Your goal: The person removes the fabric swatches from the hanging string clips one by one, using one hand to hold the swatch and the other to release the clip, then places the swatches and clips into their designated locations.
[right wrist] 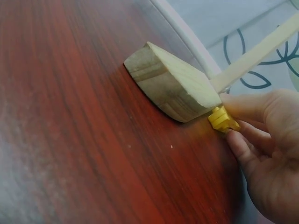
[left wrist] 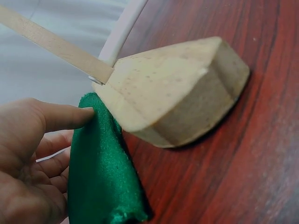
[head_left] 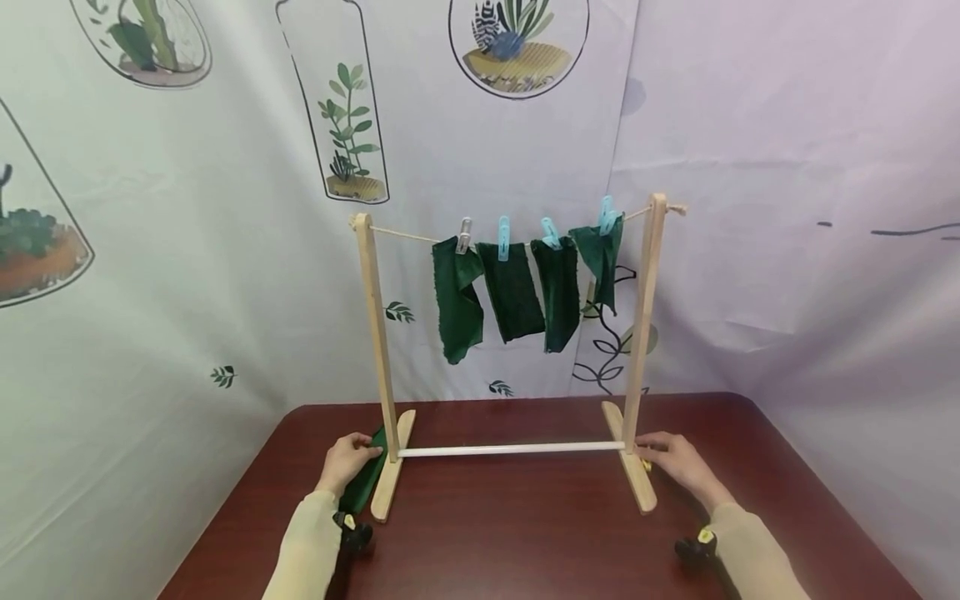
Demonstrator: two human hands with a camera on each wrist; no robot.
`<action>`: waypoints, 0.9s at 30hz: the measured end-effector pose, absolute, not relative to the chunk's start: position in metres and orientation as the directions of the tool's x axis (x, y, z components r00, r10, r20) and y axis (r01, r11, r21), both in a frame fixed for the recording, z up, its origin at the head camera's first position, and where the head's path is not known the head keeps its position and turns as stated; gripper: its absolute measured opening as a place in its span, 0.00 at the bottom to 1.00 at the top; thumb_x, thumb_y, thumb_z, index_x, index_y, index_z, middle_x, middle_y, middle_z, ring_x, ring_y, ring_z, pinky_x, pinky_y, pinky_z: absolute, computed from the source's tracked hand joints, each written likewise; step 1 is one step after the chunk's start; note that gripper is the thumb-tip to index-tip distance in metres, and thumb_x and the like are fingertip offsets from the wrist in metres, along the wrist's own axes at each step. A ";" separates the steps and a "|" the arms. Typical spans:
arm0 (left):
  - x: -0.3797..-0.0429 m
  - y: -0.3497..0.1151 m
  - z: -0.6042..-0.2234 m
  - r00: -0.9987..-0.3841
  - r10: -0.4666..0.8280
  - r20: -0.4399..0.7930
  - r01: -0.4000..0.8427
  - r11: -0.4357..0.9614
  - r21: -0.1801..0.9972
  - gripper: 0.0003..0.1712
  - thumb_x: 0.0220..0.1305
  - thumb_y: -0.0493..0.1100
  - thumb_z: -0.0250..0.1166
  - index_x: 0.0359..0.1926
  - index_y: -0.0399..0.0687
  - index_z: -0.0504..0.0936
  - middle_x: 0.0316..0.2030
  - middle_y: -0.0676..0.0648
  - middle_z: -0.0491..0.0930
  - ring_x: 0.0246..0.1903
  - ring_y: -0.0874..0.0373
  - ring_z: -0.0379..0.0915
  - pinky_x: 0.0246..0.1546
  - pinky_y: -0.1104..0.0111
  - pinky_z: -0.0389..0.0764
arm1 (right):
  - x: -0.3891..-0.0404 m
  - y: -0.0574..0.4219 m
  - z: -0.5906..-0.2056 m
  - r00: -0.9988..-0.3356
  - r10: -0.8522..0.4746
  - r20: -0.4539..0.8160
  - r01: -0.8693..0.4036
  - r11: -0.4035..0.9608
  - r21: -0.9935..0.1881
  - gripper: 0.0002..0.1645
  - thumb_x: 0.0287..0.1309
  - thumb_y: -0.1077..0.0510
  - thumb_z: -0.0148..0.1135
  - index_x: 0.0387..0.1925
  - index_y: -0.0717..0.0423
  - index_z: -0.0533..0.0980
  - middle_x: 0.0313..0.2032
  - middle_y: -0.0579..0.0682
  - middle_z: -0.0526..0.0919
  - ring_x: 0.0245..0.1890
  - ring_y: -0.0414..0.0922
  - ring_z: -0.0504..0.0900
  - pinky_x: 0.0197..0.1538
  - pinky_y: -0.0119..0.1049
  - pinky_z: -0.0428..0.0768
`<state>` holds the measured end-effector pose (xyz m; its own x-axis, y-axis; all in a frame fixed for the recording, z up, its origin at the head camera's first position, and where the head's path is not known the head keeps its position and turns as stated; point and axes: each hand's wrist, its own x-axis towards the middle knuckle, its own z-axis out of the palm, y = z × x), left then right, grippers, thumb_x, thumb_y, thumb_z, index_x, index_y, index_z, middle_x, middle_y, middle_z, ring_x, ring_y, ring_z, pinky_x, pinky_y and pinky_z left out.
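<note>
At the left foot of a small wooden drying rack (head_left: 378, 333), my left hand (head_left: 348, 461) pinches a green cloth (left wrist: 100, 163), thumb in front and fingers behind. The cloth hangs down beside the foot, close over the table. By the right foot, my right hand (head_left: 675, 462) holds a small yellow plastic clothespin (right wrist: 221, 119) between thumb and fingers, partly hidden by them. Several green cloths hang from the rack's string (head_left: 405, 236). A clear grey clothespin (head_left: 464, 236) holds the leftmost cloth (head_left: 457, 304); light blue clothespins (head_left: 504, 237) hold the others.
The rack stands on a dark red wooden table (head_left: 510, 533), its two feet joined by a white rod (head_left: 510, 450). Behind and at the sides hangs a white curtain (head_left: 225, 250) with printed plants. Each wrist wears a small black camera (head_left: 352, 532).
</note>
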<state>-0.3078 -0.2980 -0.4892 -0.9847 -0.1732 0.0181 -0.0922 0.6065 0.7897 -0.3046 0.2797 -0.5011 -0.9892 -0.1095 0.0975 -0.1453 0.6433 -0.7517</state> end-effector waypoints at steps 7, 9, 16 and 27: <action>-0.304 -0.299 -0.490 -0.980 -0.201 0.010 -0.117 0.609 0.785 0.19 0.67 0.40 0.65 0.51 0.27 0.78 0.47 0.31 0.79 0.47 0.38 0.76 0.47 0.46 0.77 | -0.306 0.278 -0.499 -0.988 -0.122 0.091 -0.149 0.646 -0.749 0.24 0.66 0.52 0.67 0.53 0.67 0.81 0.55 0.68 0.80 0.57 0.65 0.77 0.56 0.62 0.75; -0.303 -0.299 -0.489 -0.979 -0.204 0.013 -0.117 0.611 0.783 0.19 0.67 0.40 0.65 0.51 0.27 0.78 0.47 0.31 0.79 0.47 0.39 0.76 0.47 0.46 0.76 | -0.307 0.278 -0.498 -0.988 -0.128 0.091 -0.153 0.645 -0.749 0.24 0.66 0.52 0.66 0.53 0.67 0.81 0.55 0.68 0.80 0.57 0.66 0.76 0.56 0.62 0.75; -0.306 -0.299 -0.486 -0.979 -0.202 0.008 -0.115 0.592 0.798 0.21 0.69 0.42 0.65 0.53 0.28 0.78 0.50 0.30 0.78 0.49 0.37 0.75 0.49 0.45 0.75 | -0.312 0.279 -0.493 -0.986 -0.131 0.106 -0.166 0.655 -0.737 0.24 0.66 0.52 0.66 0.53 0.67 0.81 0.54 0.68 0.80 0.56 0.65 0.77 0.55 0.61 0.76; -0.300 -0.305 -0.478 -0.978 -0.207 -0.010 -0.127 0.557 0.821 0.20 0.69 0.41 0.64 0.54 0.30 0.76 0.45 0.35 0.79 0.41 0.46 0.78 0.40 0.56 0.80 | -0.316 0.297 -0.484 -0.980 -0.168 0.103 -0.192 0.696 -0.691 0.24 0.63 0.50 0.69 0.51 0.66 0.82 0.48 0.64 0.84 0.45 0.58 0.84 0.49 0.55 0.80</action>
<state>-0.3003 -0.3049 -0.4776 -0.9783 -0.2068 -0.0104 -0.1265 0.5572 0.8207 -0.3165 0.2968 -0.4839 -0.9804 -0.1677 0.1033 -0.1920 0.6965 -0.6914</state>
